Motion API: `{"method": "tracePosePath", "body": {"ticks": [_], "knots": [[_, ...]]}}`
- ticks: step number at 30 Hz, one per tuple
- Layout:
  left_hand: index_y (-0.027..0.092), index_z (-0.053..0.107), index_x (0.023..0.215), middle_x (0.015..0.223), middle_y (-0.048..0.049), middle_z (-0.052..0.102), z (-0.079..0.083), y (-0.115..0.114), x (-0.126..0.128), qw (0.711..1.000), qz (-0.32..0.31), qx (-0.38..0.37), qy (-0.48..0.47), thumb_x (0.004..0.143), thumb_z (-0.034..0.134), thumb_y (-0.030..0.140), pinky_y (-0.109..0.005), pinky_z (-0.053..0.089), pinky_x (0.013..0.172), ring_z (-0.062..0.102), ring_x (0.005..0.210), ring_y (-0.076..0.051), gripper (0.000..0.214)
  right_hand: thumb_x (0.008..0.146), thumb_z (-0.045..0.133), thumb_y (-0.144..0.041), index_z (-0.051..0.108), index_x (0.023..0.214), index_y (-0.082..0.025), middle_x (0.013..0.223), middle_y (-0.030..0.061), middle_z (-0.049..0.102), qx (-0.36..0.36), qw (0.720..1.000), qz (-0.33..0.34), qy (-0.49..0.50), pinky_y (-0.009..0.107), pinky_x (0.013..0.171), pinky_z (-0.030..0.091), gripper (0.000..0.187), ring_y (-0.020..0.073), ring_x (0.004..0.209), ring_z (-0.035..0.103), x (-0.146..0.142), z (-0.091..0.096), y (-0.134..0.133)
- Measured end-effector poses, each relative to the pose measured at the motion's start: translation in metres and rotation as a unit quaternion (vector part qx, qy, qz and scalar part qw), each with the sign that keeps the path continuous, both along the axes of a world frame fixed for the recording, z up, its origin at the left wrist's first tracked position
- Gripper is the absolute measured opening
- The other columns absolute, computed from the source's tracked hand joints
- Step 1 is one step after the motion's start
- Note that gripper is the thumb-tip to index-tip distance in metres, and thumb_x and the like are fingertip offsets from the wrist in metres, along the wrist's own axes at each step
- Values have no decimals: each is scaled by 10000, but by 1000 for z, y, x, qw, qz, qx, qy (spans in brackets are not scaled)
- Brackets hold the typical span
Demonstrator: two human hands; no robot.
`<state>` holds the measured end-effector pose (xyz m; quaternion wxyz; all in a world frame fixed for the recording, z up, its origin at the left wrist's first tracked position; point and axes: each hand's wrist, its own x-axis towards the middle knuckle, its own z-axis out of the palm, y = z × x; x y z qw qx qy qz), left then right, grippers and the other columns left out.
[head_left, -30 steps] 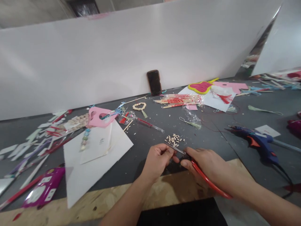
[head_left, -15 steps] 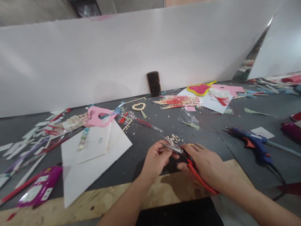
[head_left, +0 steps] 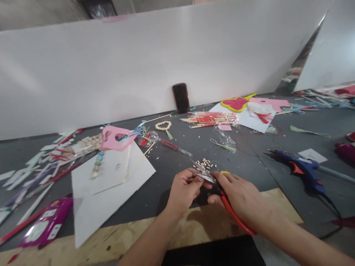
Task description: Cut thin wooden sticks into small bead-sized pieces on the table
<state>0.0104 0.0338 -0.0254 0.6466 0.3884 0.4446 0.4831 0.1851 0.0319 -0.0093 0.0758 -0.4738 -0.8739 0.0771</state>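
My right hand is wrapped round a pair of red-handled scissors, their blades pointing left and parted a little. Fingers of my left hand are pinched together right at the blades. What they hold is mostly hidden behind the fingers and too small to name. Just beyond the blades lies a small heap of short, pale cut pieces, some scattered singly. A bit of something yellow peeks out behind my right hand.
At right lies a blue glue gun. Bundled sticks, a heart-shaped bead ring and a leaning phone are farther back. White sheets, a pink cutout and a purple packet lie left.
Both hands stay at nearly the same spot by the heap. The scissors' handles have tilted slightly downward with my right hand, and the view has shifted a little.
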Motion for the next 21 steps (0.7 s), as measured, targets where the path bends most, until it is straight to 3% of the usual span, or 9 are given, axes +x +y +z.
{"method": "tracePosePath", "body": {"ticks": [3, 7, 13, 16, 21], "knots": [[130, 616, 733, 577, -29, 662, 1, -1, 0, 1000, 11, 3, 15, 760, 653, 324, -178, 215, 379, 308, 362, -28, 200, 898, 492, -447, 487, 1161, -145, 963, 113, 667, 26, 1000, -1, 2, 359, 678, 503, 400, 253, 839, 651, -5, -5, -1], [135, 610, 717, 567, -13, 644, -3, 0, -3, 998, 22, 9, 52, 773, 633, 305, -183, 221, 386, 313, 373, -39, 180, 916, 464, -416, 539, 974, -179, 787, 65, 676, 26, 999, -12, -45, 319, 549, 437, 255, 243, 680, 661, -10, -3, 2], [152, 626, 671, 589, -17, 647, -2, 1, -6, 990, 29, 54, 125, 798, 599, 279, -201, 271, 426, 423, 434, -80, 181, 933, 410, -377, 533, 867, -211, 708, 42, 687, -67, 997, -16, -44, 273, 477, 327, 217, 217, 597, 657, -8, 15, 7], [159, 629, 666, 577, -10, 633, 2, 1, -7, 986, 30, 76, 143, 801, 596, 279, -205, 279, 441, 460, 456, -92, 184, 940, 383, -394, 534, 874, -210, 720, 43, 684, -106, 994, -11, -22, 267, 503, 356, 247, 206, 615, 654, -6, 20, 6], [157, 603, 707, 597, -5, 641, 3, 1, -4, 995, 14, 37, 91, 803, 594, 332, -199, 270, 416, 381, 392, -63, 200, 889, 493, -436, 530, 1031, -196, 929, 84, 670, -48, 999, -15, -17, 331, 666, 452, 281, 248, 834, 645, -5, 17, 3]]}}
